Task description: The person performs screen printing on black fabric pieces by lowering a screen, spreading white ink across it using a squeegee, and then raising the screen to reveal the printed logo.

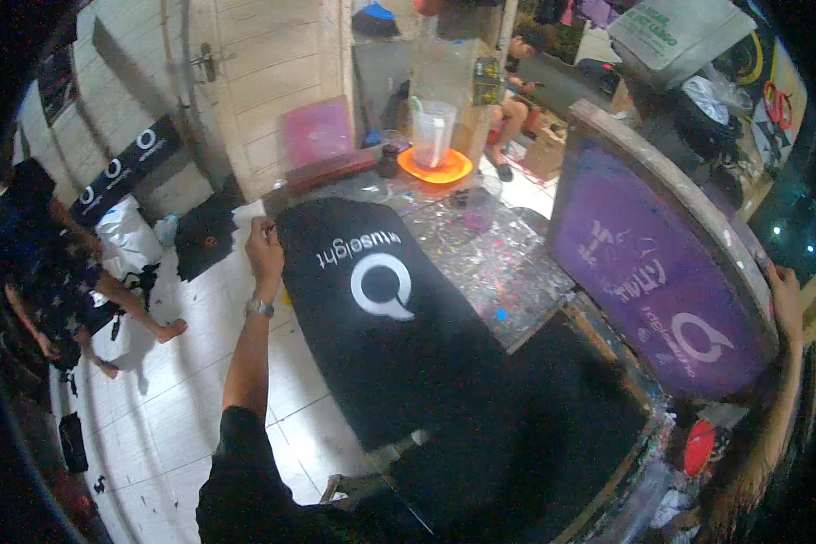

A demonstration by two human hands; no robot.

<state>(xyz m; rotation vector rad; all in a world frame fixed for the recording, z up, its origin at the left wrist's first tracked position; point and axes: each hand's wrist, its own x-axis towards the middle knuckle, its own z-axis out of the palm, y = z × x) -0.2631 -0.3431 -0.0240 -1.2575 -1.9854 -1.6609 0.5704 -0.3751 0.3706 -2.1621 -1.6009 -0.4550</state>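
My left hand pinches the far left corner of a black fabric panel that bears a white ring-shaped logo and lettering. The panel stretches from that corner to the dark printing board, with its left side hanging over the floor. On the right, a purple silk-screen stands tilted up on edge, its mesh showing a pale matching logo. My right hand grips the right end of its wooden frame. That hand's fingers are partly hidden by the frame.
Behind the fabric is a paint-spattered tabletop with a clear plastic pitcher on an orange plate. A person is at the left near a white bag. Another person sits at the back. Printed black fabric lies at the left.
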